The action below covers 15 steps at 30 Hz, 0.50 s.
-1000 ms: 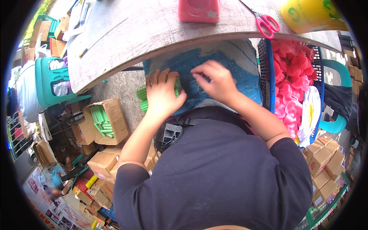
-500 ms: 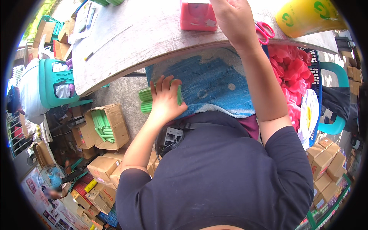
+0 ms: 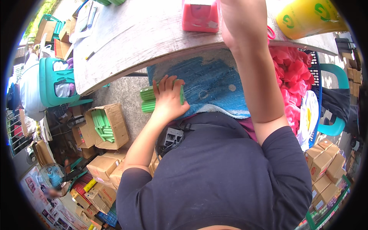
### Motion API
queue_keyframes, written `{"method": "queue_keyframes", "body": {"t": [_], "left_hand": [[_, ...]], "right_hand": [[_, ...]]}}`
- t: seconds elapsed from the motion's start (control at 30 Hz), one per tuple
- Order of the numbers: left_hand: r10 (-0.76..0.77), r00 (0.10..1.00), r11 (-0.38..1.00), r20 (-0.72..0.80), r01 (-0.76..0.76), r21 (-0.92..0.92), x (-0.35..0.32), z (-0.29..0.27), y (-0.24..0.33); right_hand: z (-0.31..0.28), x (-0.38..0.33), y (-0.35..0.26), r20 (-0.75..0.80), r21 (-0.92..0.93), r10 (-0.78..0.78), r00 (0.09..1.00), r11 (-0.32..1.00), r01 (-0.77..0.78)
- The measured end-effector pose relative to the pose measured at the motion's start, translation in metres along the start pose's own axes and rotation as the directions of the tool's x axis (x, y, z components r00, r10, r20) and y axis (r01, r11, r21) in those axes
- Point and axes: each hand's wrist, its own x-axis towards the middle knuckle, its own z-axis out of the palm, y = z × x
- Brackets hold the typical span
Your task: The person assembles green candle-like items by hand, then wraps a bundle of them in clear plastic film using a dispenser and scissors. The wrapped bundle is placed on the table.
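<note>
Our left hand [image 3: 169,96], near eleven o'clock from the middle of the view, curls its fingers round a bundle of green sticks [image 3: 148,106] at ten o'clock, their ends jutting past the blue cloth [image 3: 212,82] on our lap. Our right hand [image 3: 242,17] reaches over the table [image 3: 134,34] at one o'clock, near the red holder [image 3: 200,17] at twelve (its fingers are cut off, so we cannot tell its grip). More sticks fill a box [image 3: 122,126] at nine.

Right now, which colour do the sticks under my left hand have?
The sticks are green; the head view, the only one, shows it.
</note>
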Motion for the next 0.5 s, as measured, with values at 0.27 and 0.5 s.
{"method": "queue_keyframes", "body": {"t": [0.27, 0.5], "left_hand": [[0.002, 1.0, 1.0, -0.022, -0.001, 0.012, 0.001, 0.003, 0.002], [-0.014, 1.0, 1.0, 0.005, 0.014, 0.018, 0.0, -0.001, 0.004]], "right_hand": [[-0.033, -0.044, 0.06, -0.003, -0.276, -0.142, 0.99, 0.951, 0.135], [-0.055, -0.032, 0.071, 0.169, -0.742, -0.382, 0.909, 0.558, 0.373]]}}
